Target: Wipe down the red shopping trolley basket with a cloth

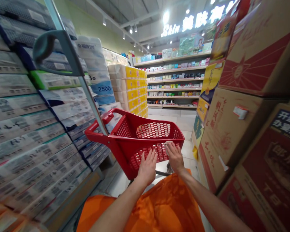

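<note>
A red plastic shopping cart (pixel 122 145) with perforated basket walls stands across the aisle, right before me. My left hand (pixel 147 167) is stretched out at the near side of the basket, fingers apart and pointing up. Farther right, my right hand (pixel 175 158) lies over the same side near its end, fingers extended and the tips close to the rim. Neither hand holds anything; whether both palms press on the plastic is hard to see. A metal pole (pixel 93 101) with a grey handle (pixel 73 53) rises at the cart's left end.
Stacked tissue packs (pixel 26 122) wall the left side, with yellow-ended packs (pixel 136 93) behind the cart. Cardboard cartons (pixel 236 119) are piled high on the right. Shelves of small boxed goods (pixel 176 77) line the back. Orange cloth (pixel 164 206) covers my lap below.
</note>
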`<state>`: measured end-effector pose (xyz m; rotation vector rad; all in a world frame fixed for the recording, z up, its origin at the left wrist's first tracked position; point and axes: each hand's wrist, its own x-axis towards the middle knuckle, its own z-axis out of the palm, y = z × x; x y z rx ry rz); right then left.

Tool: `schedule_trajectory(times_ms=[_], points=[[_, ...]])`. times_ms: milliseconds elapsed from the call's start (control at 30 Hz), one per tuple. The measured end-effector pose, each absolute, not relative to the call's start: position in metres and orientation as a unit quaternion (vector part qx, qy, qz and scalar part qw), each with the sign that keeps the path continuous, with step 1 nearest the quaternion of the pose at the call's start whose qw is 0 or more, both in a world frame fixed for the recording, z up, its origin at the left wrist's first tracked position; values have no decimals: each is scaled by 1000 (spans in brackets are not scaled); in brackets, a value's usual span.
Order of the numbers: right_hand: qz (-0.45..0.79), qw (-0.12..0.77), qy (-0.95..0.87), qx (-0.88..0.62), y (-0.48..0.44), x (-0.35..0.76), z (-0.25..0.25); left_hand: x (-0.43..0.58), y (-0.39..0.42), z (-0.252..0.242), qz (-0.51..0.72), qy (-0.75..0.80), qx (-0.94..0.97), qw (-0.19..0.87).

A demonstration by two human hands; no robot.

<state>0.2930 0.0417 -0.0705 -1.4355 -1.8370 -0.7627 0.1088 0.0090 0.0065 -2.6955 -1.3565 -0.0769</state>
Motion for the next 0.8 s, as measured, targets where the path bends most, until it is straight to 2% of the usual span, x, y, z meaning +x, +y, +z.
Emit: schedule_trajectory(times_ms=[100,267,467,667,800], points=[[-303,347,-678,-572,45,305,-65,120,9,8,-27,-432,-899,61],[-278,300,-718,-564,35,319,-96,133,6,10,-15,-408,-911,51],[-287,359,-609,-646,44,349,-87,138,5,4,-7,-401,-915,50],[-278,357,-627,-634,40,355,-123,134,8,4,-9,-406,-912,60],[-281,407,-607,-622,42,344,-86,124,15,8,-22,-436,-897,65]])
